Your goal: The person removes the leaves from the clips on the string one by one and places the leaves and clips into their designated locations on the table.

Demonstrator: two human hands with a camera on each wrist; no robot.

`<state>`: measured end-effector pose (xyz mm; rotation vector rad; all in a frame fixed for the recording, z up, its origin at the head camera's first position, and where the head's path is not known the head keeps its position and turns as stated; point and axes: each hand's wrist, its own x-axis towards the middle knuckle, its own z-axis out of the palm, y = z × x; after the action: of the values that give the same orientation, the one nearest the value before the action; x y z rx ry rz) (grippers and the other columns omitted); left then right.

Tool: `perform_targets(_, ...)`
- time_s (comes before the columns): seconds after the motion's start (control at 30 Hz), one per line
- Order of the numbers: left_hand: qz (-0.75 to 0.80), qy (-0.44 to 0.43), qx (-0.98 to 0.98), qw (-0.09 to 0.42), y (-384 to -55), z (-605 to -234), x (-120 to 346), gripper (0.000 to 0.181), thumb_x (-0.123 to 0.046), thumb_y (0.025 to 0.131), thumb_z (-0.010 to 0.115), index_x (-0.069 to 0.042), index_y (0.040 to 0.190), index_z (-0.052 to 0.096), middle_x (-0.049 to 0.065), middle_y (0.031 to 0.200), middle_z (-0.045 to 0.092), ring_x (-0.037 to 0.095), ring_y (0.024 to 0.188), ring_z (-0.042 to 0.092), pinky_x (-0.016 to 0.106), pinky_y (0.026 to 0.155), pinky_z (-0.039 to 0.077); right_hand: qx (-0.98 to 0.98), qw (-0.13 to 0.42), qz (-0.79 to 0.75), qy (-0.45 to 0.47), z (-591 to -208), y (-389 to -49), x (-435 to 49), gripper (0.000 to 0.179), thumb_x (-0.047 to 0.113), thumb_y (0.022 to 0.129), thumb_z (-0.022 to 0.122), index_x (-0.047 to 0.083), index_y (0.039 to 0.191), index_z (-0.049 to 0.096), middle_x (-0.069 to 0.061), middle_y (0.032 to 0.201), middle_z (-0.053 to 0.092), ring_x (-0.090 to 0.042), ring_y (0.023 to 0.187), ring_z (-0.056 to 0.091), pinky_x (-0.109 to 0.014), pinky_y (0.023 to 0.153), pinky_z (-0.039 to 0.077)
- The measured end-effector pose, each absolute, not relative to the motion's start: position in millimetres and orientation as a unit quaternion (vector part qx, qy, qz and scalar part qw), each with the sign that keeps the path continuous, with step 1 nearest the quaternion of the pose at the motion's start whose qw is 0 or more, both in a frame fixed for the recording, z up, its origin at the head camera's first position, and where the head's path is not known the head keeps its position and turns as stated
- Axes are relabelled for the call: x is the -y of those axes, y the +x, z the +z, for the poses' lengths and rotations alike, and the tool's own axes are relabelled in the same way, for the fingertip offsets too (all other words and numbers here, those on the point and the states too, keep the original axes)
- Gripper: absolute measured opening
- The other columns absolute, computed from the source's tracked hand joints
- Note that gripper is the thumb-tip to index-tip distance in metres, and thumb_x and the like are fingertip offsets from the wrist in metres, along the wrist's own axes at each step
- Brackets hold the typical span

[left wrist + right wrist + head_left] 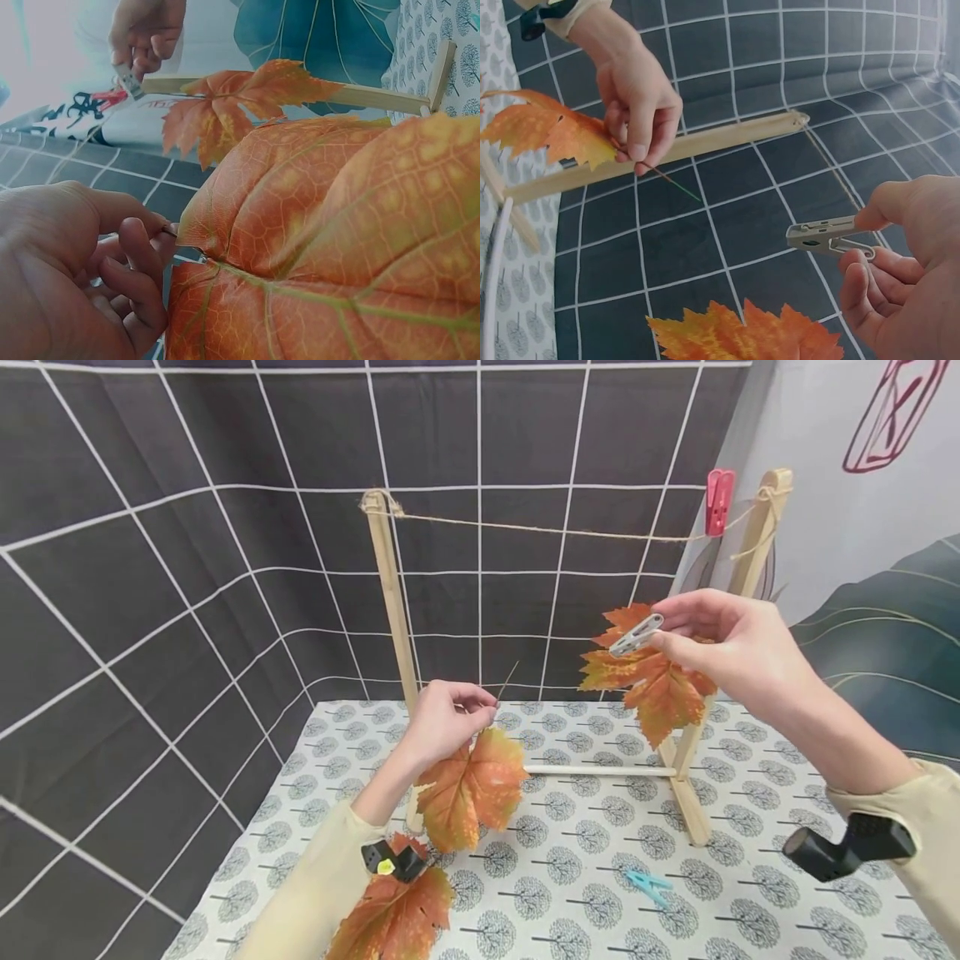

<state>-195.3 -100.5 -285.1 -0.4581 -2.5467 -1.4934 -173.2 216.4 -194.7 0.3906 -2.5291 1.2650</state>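
My left hand (450,722) pinches the thin stem of an orange-yellow maple leaf (472,789); the blade hangs below the fingers and the stem's tip points up. In the right wrist view that stem's end looks green. Between thumb and fingers, my right hand (738,639) holds a grey clothespin (636,635), its nose pointing left. Behind that hand is a second maple leaf (663,689), its upper part partly hidden. A pink clothespin (719,502) sits on the twine (525,527) near the right post. The grey clothespin is below the twine and apart from it in the head view.
Two wooden posts (392,585) carry the twine, joined low down by a white rod (592,770). On the tree-print tablecloth (562,860) lie a blue clothespin (648,887) and another maple leaf (397,914), partly under my left forearm. A dark gridded cloth (525,443) hangs behind.
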Motion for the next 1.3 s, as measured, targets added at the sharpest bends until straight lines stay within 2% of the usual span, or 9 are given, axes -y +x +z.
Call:
perform_targets(0.13, -0.504, -0.161, 0.844, 0.082, -196.6, -289.8, 104.3, 0.01, -0.001, 0.084, 0.07, -0.003, 0.09, 0.078, -0.001, 0.069, 0.066, 0.007, 0.051, 0.05, 0.02, 0.046, 0.036, 0.878, 0.136, 0.443, 0.124, -202.1, -168.8, -221.3, 0.033, 0.022, 0.092, 0.074, 0.012, 0.122, 0.065, 0.0, 0.091, 0.072, -0.017, 0.073, 0.064, -0.03, 0.053, 0.05)
perform_targets(0.27, -0.502, -0.156, 0.847, 0.081, -195.9, -293.7, 108.8, 0.011, -0.001, 0.083, 0.07, -0.002, 0.091, 0.078, 0.0, 0.069, 0.067, 0.009, 0.055, 0.052, 0.021, 0.049, 0.038, 0.876, 0.135, 0.447, 0.124, -208.6, -166.3, -222.5, 0.033, 0.021, 0.092, 0.074, 0.01, 0.121, 0.065, 0.0, 0.091, 0.072, -0.016, 0.076, 0.065, -0.026, 0.059, 0.051)
perform_targets(0.5, -0.491, -0.147, 0.856, 0.073, -194.3, -299.5, 115.5, 0.011, -0.001, 0.084, 0.072, -0.003, 0.093, 0.078, -0.001, 0.072, 0.068, 0.011, 0.06, 0.056, 0.022, 0.051, 0.04, 0.868, 0.14, 0.46, 0.123, -219.6, -161.8, -226.4, 0.033, 0.018, 0.091, 0.075, 0.007, 0.12, 0.065, 0.009, 0.09, 0.07, -0.012, 0.082, 0.066, -0.021, 0.065, 0.051)
perform_targets(0.7, -0.494, -0.144, 0.856, 0.059, -193.9, -303.1, 119.3, 0.011, -0.001, 0.084, 0.071, -0.002, 0.093, 0.077, 0.0, 0.07, 0.067, 0.01, 0.055, 0.053, 0.022, 0.049, 0.039, 0.856, 0.122, 0.482, 0.144, -231.0, -160.5, -231.2, 0.029, 0.014, 0.091, 0.075, 0.009, 0.118, 0.065, 0.0, 0.093, 0.072, -0.012, 0.079, 0.067, -0.018, 0.066, 0.05)
perform_targets(0.77, -0.493, -0.139, 0.858, 0.049, -193.4, -304.6, 120.5, 0.013, -0.001, 0.082, 0.07, -0.003, 0.093, 0.078, 0.0, 0.07, 0.066, 0.01, 0.054, 0.053, 0.022, 0.048, 0.039, 0.851, 0.118, 0.491, 0.147, -235.4, -160.0, -231.9, 0.027, 0.012, 0.091, 0.074, 0.009, 0.117, 0.066, 0.001, 0.092, 0.072, -0.011, 0.079, 0.066, -0.017, 0.066, 0.05)
perform_targets(0.93, -0.48, -0.129, 0.867, 0.035, -192.7, -310.3, 123.1, 0.016, 0.0, 0.079, 0.069, -0.005, 0.092, 0.078, -0.001, 0.074, 0.067, 0.013, 0.065, 0.057, 0.023, 0.052, 0.042, 0.84, 0.112, 0.512, 0.143, -244.8, -158.8, -237.0, 0.026, 0.008, 0.092, 0.072, 0.011, 0.117, 0.066, 0.006, 0.094, 0.072, -0.009, 0.081, 0.067, -0.016, 0.069, 0.051)
perform_targets(1.1, -0.47, -0.145, 0.87, 0.038, -192.6, -314.9, 124.8, 0.013, 0.001, 0.08, 0.071, -0.004, 0.09, 0.078, 0.0, 0.078, 0.068, 0.015, 0.069, 0.06, 0.025, 0.053, 0.045, 0.834, 0.116, 0.522, 0.136, -253.5, -157.5, -241.7, 0.027, 0.008, 0.092, 0.072, 0.014, 0.117, 0.066, 0.01, 0.093, 0.071, -0.008, 0.073, 0.064, -0.016, 0.067, 0.049)
perform_targets(1.3, -0.462, -0.138, 0.876, 0.02, -190.5, -318.5, 126.3, 0.013, 0.0, 0.08, 0.071, -0.005, 0.09, 0.078, 0.0, 0.078, 0.067, 0.016, 0.072, 0.06, 0.029, 0.062, 0.05, 0.822, 0.12, 0.539, 0.138, -261.7, -154.9, -245.6, 0.028, 0.007, 0.092, 0.072, 0.015, 0.118, 0.066, 0.007, 0.096, 0.07, -0.011, 0.066, 0.061, -0.019, 0.065, 0.051)
